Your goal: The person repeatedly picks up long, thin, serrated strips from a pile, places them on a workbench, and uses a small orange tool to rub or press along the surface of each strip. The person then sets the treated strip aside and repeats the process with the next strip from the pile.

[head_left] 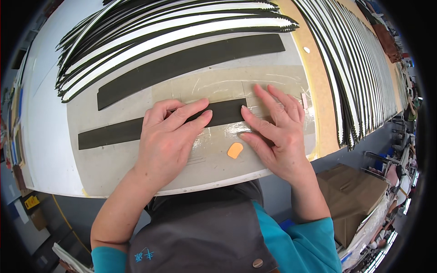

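A flat dark strip (226, 112) lies crosswise on the taped work mat in front of me. My left hand (166, 136) rests over its middle, thumb and index fingertips on the strip and slightly apart, the other fingers bent and partly hidden. At the strip's right end is my right hand (284, 132), its fingers spread and one fingertip touching the end's corner. Just below the strip, near my right thumb, sits a small orange piece (235, 150) with a rounded end. Farther back lies a wider dark strip or stack of strips (191, 66).
Black-and-white strips (182, 31) with zigzag ends are heaped at the table's far side. More such strips (359, 68) lie in a long row on the tan board at right. A small white chip (306, 50) rests on that board. A brown-covered stack (348, 195) stands beyond the table's near right edge.
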